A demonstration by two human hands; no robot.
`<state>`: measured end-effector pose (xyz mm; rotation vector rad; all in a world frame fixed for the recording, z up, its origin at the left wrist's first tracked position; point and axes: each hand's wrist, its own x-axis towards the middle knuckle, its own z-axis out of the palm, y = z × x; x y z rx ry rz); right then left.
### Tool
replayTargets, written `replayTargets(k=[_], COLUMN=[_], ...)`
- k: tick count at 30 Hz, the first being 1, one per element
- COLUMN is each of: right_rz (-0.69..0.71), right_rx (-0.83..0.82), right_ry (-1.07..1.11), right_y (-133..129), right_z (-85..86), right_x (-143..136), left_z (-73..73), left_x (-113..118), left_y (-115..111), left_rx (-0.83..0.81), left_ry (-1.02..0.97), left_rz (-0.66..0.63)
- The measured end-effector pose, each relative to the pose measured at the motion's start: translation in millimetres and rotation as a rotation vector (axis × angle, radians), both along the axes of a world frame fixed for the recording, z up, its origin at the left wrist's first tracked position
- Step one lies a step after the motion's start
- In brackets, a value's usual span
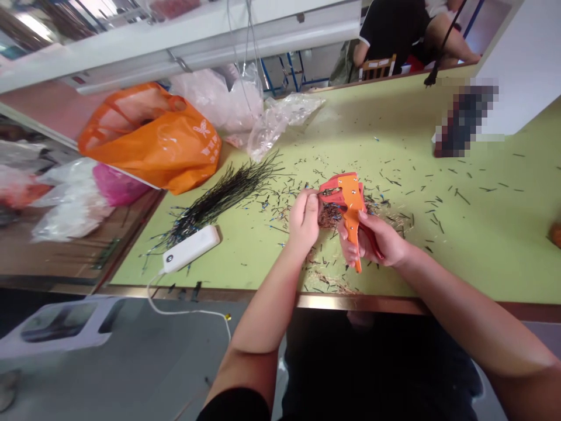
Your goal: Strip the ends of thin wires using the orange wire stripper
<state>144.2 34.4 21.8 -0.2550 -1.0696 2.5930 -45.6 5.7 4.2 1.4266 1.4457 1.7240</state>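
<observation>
Head view is showing me my right hand (379,240) wrapping closed around the handles of an orange wire stripper (348,204), thumb lying along the near grip. The tool is standing nearly upright over the table, its broad flat head with small rivets pointing toward twelve o'clock and its tapered handle tip poking out below my palm toward six. Red lining is showing along the jaw edge and between the grips. My left hand (304,219) is pinching shut at the tool's nine o'clock, fingertips meeting right at the head; whatever thin piece it is gripping is too small for me to make out. Under both hands a heap of coppery strands (329,215) is lying on the green table (482,234), with short dark offcuts scattering all around. At ten o'clock from my hands a bundle of dark wires (221,199) is fanning out, and a white power strip (190,248) is sitting just beside its near end. Beyond that, toward eleven o'clock, an orange plastic bag (153,137) is slumping at the table edge.
</observation>
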Motion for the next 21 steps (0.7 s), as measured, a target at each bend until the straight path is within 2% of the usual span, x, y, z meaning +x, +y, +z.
replayTargets(k=[7,15,17,21], right_rz=[-0.054,-0.129,-0.154,-0.232], right_rx=[0.007,0.079,0.098,0.082], right_ry=[-0.069,-0.161,-0.173,-0.155], right_y=[-4,-7,-8,-10], right_z=[5.9,5.9,4.0,-0.4], right_x=[-3,-6,-8,-14], left_z=[4.7,7.3,7.6,12.2], left_x=[2,3,5,10], left_y=[-1,-2,0,5], left_rx=[0.047,-0.018,-0.026,-0.068], left_ry=[0.019,-0.013,-0.096,-0.392], left_rz=[-0.026,-0.001,-0.037,-0.199])
